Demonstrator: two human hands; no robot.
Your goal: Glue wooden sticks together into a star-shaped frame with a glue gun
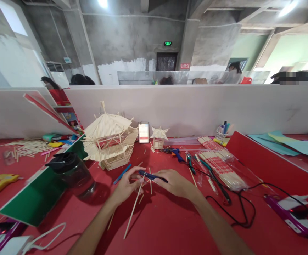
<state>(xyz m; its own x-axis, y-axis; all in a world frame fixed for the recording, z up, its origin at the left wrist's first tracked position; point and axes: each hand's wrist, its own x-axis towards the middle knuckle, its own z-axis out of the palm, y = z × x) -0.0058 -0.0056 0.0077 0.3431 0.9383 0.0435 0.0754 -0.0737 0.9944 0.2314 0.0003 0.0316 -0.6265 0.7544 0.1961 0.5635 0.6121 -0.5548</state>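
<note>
Thin pale wooden stick (134, 208) slants over the red surface (167, 232), left hand (129, 185) pinching it near its upper end, right hand (173, 181) clamped on a dark-blue handheld tool (149, 175) there, seemingly a trimming step, next move needing steady alignment, two-tiered pale stick-built pavilion (107, 128) beyond.

I see a red worktop (169, 223) backed by a low pale partition (185, 106); beyond it I make out a bare grey wall (129, 39), ragged white along its lower part; a green lit sign (167, 44) glows above a dark doorway (166, 62); two ceiling lights (288, 8) shine overhead, and a pale green wall (289, 49) stands at right.
</note>
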